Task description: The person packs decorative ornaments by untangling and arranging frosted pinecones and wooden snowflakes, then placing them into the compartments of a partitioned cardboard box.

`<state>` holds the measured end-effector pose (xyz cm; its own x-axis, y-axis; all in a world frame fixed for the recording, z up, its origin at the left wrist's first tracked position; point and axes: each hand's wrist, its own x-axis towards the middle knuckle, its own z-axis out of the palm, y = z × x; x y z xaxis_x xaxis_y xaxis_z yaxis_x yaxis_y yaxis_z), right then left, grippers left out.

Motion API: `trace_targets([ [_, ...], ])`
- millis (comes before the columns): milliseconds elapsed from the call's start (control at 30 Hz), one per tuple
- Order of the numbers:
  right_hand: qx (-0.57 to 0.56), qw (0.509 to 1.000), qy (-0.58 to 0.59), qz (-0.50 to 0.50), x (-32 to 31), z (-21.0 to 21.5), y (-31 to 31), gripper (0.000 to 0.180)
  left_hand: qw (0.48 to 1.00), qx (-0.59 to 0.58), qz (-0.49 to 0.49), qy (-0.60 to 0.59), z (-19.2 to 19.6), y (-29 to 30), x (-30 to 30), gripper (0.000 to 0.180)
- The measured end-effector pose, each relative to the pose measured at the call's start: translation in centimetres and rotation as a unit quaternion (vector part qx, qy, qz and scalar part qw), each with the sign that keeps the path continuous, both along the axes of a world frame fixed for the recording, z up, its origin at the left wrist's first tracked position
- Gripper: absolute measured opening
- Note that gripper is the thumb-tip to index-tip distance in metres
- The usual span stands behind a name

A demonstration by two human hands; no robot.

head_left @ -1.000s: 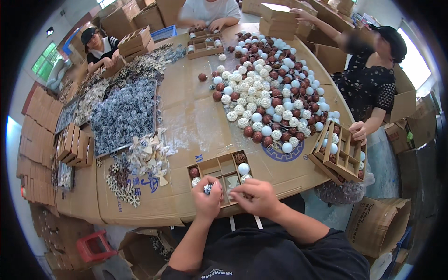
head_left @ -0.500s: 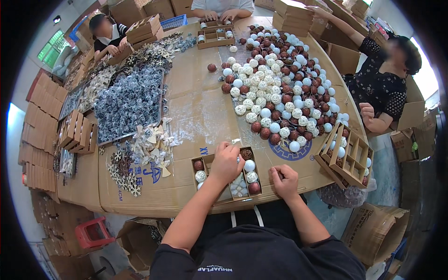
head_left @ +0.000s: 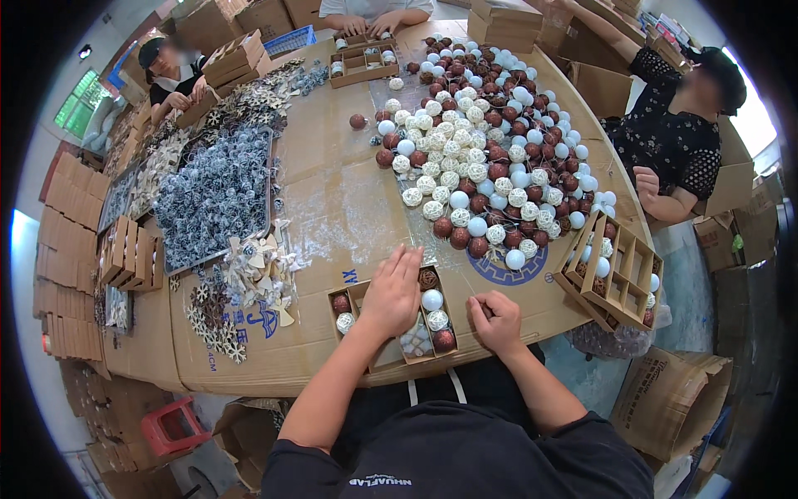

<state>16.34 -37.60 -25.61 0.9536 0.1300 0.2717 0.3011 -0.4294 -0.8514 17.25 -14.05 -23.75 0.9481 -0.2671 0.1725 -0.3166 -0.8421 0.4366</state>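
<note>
A small divided cardboard tray (head_left: 363, 289) lies on the cardboard-covered table right in front of me, with brown, white and pale blue ornament balls in its cells. My left hand (head_left: 391, 291) rests flat over the middle cells, fingers spread, covering what lies beneath. My right hand (head_left: 496, 321) sits on the table just right of the tray, fingers curled inward; I cannot see anything in it. A big heap of loose balls (head_left: 490, 158) in the same colours spreads across the table beyond the tray.
A pile of grey-blue ornaments (head_left: 218, 193) and pale snowflake shapes (head_left: 249, 270) lies to the left. Stacked empty trays (head_left: 131, 254) stand at the far left, another filled tray (head_left: 619, 270) at the right. Three other people work around the table, among cardboard boxes.
My left hand has moved from the tray's front up onto its middle cells. My right hand has drawn off the tray to the table on its right.
</note>
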Motion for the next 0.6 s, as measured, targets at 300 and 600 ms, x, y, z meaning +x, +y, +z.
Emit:
trace_targets([
  [300, -0.029, 0.999, -0.016, 0.011, 0.2, 0.8, 0.4, 0.011, 0.986, 0.161, -0.013, 0.042, 1.5, -0.9, -0.5, 0.104],
  [600, -0.032, 0.999, -0.010, -0.010, 0.2, 0.3, 0.0, 0.011, 1.000, -0.022, 0.007, -0.015, 4.6, 0.7, -1.6, 0.095],
])
